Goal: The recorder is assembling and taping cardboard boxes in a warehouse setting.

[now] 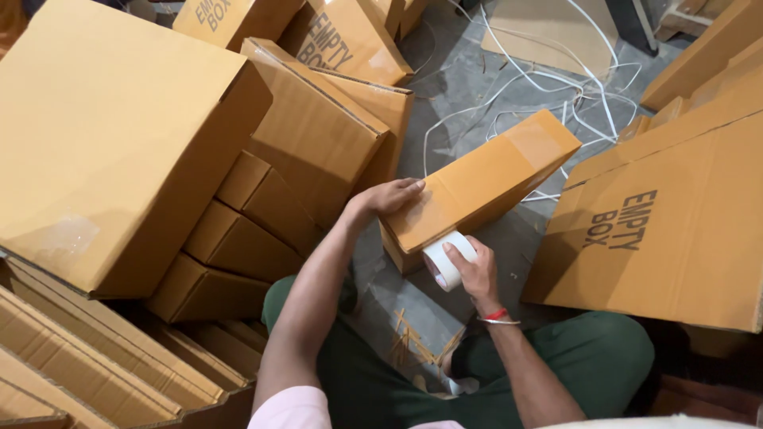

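Two hands work on one small cardboard box [477, 187] that rests tilted on the floor [461, 87] between the person's knees. Its long axis runs from lower left, near the hands, up to the right, and its far end points toward a tangle of white strapping [548, 87]. The box is shut, so its contents cannot be seen. The left hand [389, 197] lies flat on the near top face, fingers stretched out and pressing down, gripping nothing. The right hand [470, 270] holds a roll of white tape [445, 258] against the box's near lower corner, fingers curled around the roll with the thumb on its rim. Closed cardboard boxes [238, 238] are stacked to the left, and large flattened cartons [660, 230] lie on the right.
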